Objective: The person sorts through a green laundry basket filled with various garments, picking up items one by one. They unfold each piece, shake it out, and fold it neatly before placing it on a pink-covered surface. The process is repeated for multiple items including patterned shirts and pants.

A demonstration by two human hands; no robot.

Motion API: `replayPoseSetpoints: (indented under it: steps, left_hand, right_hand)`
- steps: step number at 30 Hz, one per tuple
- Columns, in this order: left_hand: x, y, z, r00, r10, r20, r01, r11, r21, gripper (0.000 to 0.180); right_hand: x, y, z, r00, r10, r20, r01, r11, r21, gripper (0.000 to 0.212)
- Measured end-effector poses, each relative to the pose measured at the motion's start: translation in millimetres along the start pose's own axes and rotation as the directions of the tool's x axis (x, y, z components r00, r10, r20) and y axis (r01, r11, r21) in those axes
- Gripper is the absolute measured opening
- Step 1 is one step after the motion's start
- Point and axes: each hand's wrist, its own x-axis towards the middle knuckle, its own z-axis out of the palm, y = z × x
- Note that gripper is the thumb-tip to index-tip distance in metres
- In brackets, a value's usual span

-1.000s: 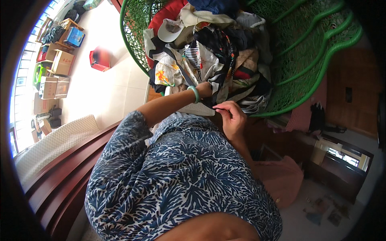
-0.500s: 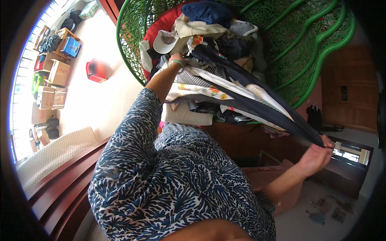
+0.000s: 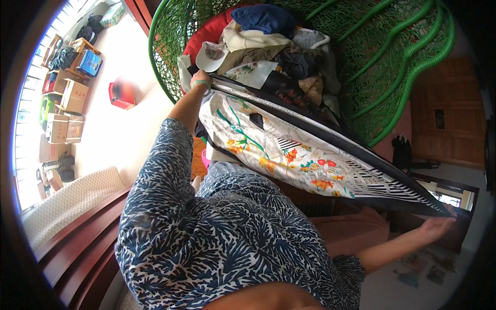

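A large white scarf [image 3: 279, 150] with a floral print, striped patches and a dark border is stretched between my two hands. At its upper left, my left hand [image 3: 200, 80] is closed on the edge, beside the clothes pile. My right hand [image 3: 439, 226] pinches a dark corner far out at the right, arm extended. Behind the scarf lies a heap of clothes, with a white cap [image 3: 212, 56], a dark blue garment [image 3: 263, 18], a cream knit [image 3: 253, 39] and dark pieces. The scarf covers the heap's lower part.
The heap sits on a red cushion [image 3: 200, 37] in a green woven basket chair [image 3: 413, 49] with thick curved bars. Cardboard boxes [image 3: 76, 96] line the left wall. Dark red wooden slats [image 3: 85, 243] stand at lower left, a wooden door [image 3: 449, 108] at right.
The scarf has gone from bunched folds to spread out, showing its floral face. My right hand moved right and down; my left hand shifted left.
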Motion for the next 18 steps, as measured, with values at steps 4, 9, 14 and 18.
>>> replayPoseSetpoints:
  steps: [4, 9, 14, 18]
  left_hand:
    - [26.1, -13.4, -20.9, 0.961, 0.271, 0.046, -0.267, 0.96, -0.083, 0.026]
    - [27.2, 2.6, -161.0, 0.668, 0.735, 0.114, -0.722, 0.678, -0.138, 0.028]
    - [3.0, -26.5, -321.7, 0.608, 0.787, 0.108, -0.514, 0.493, -0.702, 0.029]
    - [-9.9, -12.5, -454.3, 0.481, 0.792, -0.377, -0.851, 0.526, 0.018, 0.04]
  right_hand:
    - [33.5, 14.3, -30.8, 0.982, 0.187, -0.02, -0.185, 0.98, 0.075, 0.032]
    - [58.0, 50.0, -49.9, 0.894, 0.066, -0.444, -0.241, 0.905, -0.35, 0.05]
    - [72.3, 99.7, -39.6, 0.932, 0.04, -0.36, -0.181, 0.912, -0.369, 0.061]
    - [117.6, 124.4, -2.9, 0.957, 0.085, -0.276, -0.193, 0.899, -0.392, 0.062]
